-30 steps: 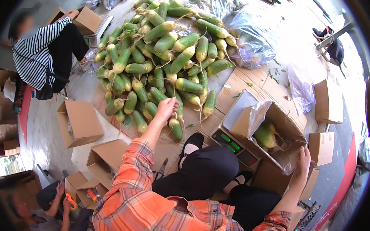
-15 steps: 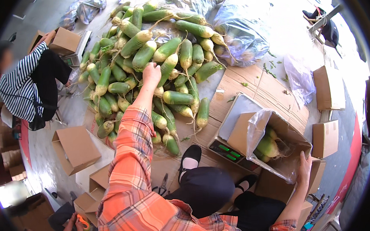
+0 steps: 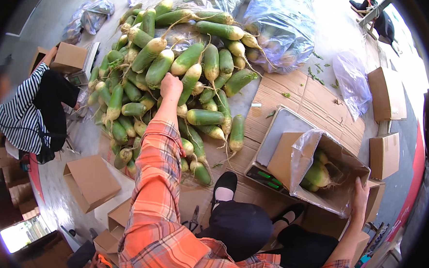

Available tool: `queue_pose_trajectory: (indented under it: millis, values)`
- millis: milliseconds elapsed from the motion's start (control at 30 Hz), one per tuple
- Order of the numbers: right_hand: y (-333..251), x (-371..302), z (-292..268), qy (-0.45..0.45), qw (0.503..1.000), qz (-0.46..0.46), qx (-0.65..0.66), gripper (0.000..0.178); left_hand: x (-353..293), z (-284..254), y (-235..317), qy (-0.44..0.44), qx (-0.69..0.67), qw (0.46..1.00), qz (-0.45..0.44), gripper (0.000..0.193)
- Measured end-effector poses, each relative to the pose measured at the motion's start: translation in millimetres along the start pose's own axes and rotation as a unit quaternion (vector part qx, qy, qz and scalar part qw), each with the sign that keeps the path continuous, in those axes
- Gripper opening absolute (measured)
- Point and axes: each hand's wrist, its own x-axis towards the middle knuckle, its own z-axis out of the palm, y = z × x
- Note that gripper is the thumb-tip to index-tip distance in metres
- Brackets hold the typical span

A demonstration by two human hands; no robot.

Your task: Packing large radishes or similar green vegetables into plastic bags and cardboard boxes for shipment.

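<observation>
My left hand reaches into a heap of green radishes with pale ends and thin roots. Its fingers are curled closed beside one thick radish; what lies in them, if anything, is hidden. With my right hand I grip the side edge of an open cardboard box lined with clear plastic. The box is tilted with its mouth toward me, and a few radishes lie inside. It rests on a scale with a green-lit display.
Flat cardboard lies beneath the scale. Filled plastic bags stand behind the heap. Empty boxes sit at left and right. Scissors lie near my foot. A person in a striped top sits at left, handling a box; another person's hands show lower left.
The whole view has shifted slightly. My left hand stays closed at nearly the same spot in the heap, and my right hand keeps its hold on the box.
</observation>
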Motion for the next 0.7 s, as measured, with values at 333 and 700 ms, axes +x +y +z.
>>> queue_pose_trajectory:
  millis: [333, 700]
  values:
    - [17, 6, -11, 0.012, 1.000, 0.010, -0.001, 0.038, -43, -41, -18, 0.011, 0.110, 0.973, 0.201, 0.035]
    - [-15, -9, -10, 0.107, 0.979, -0.122, -0.127, 0.045, -176, -152, -36, -0.253, -0.406, 0.872, 0.106, 0.030]
